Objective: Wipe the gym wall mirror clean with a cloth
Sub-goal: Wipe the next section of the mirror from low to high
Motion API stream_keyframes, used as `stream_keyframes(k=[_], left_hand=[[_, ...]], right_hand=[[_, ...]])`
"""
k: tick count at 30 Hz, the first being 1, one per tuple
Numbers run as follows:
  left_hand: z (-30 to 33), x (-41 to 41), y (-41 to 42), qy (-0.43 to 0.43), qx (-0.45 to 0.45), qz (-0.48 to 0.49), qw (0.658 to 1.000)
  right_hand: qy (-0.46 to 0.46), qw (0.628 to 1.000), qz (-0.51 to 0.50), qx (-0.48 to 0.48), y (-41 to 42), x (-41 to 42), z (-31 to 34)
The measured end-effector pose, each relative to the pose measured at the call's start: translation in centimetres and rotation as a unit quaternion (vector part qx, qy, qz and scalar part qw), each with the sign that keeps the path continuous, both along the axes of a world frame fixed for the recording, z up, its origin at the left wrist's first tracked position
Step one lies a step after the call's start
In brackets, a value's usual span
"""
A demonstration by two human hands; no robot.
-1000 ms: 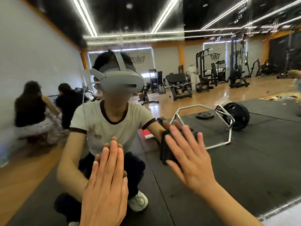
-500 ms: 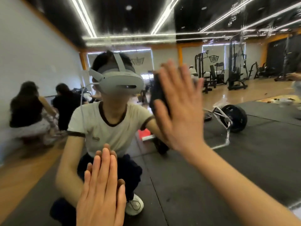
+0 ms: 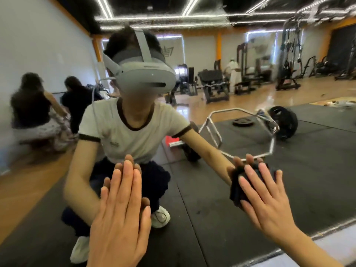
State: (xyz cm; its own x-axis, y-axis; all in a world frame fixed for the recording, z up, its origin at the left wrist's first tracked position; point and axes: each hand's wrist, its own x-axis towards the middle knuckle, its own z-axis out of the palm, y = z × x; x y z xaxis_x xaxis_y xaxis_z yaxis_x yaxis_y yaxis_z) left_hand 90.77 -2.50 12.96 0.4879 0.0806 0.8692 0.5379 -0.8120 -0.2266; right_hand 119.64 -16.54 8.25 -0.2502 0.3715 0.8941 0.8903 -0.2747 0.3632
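Gym floor and machines fill the mirror (image 3: 289, 170), which takes up nearly the whole view, its bottom edge showing at the lower right. At the left, two seated people appear in the reflection beside a white wall, then the crouching person wearing a grey headset (image 3: 143, 76). That person's left hand (image 3: 119, 218) lies flat on the glass, fingers straight and together, bracing and gripping nothing. Further right, a steel hex bar (image 3: 240, 132) with a black weight plate (image 3: 283, 123) lies on dark mats, with benches and racks on the wooden floor behind. Low on the right, the right hand (image 3: 269, 205) presses a dark cloth (image 3: 238, 187) against the glass with spread, straight fingers; its grip is wide and flat, pinning the cloth rather than curling round it. To wipe well, I judge the palm should keep even pressure, sweep in overlapping passes, and keep the cloth bunched under the fingers so bare skin leaves no marks. Smears near the top of the glass suggest more remains.
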Motion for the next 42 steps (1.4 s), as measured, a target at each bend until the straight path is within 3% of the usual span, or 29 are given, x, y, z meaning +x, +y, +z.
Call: stream_keyframes(k=[4,8,11,14,16,19,22,24,27,31,34,38,40,42], left_hand=[[-0.4,0.3,-0.1,-0.006,-0.01,0.008,1.0],[-0.2,0.3,-0.2,-0.011,-0.013,0.009,1.0],[0.0,0.4,-0.3,-0.009,-0.018,0.006,1.0],[-0.1,0.3,-0.3,-0.007,-0.017,0.012,1.0],[-0.3,0.2,-0.3,-0.007,-0.016,0.016,1.0],[-0.3,0.3,-0.5,-0.009,-0.016,0.013,1.0],[-0.1,0.3,-0.5,-0.008,-0.02,0.008,1.0],[-0.1,0.3,-0.5,-0.007,-0.019,0.01,1.0],[-0.2,0.2,-0.3,-0.009,-0.007,0.014,1.0],[-0.4,0.3,-0.1,-0.014,-0.002,0.014,1.0],[-0.5,0.3,-0.1,-0.01,-0.005,0.013,1.0],[-0.2,0.0,-0.3,-0.006,-0.022,-0.012,1.0],[0.0,-0.6,-0.6,0.004,-0.042,-0.042,0.998],[0.1,-2.1,-0.5,0.005,-0.046,-0.059,0.997]], right_hand=[[-0.019,0.998,0.062,0.02,1.0,-0.8,6.7],[0.108,0.977,0.114,0.144,3.9,-3.7,15.8],[0.115,0.978,0.1,0.145,4.3,-4.4,11.4],[0.057,0.997,0.036,0.048,2.9,-4.3,0.2],[0.022,1.0,0.006,-0.001,1.9,-3.9,-3.3],[0.001,0.999,0.045,0.021,2.5,-3.8,1.8],[0.103,0.982,0.098,0.121,4.2,-5.8,11.4],[0.162,0.964,0.115,0.174,5.2,-7.1,13.9],[0.159,0.972,0.112,0.129,5.3,-8.8,8.3],[0.04,0.999,0.015,-0.01,3.5,-8.3,-4.6],[0.013,0.999,0.04,0.014,4.0,-7.9,-0.4],[0.171,0.962,0.125,0.173,6.8,-10.1,13.1],[0.171,0.958,0.13,0.19,7.4,-11.1,13.6],[0.12,0.98,0.107,0.12,7.1,-11.5,8.0]])
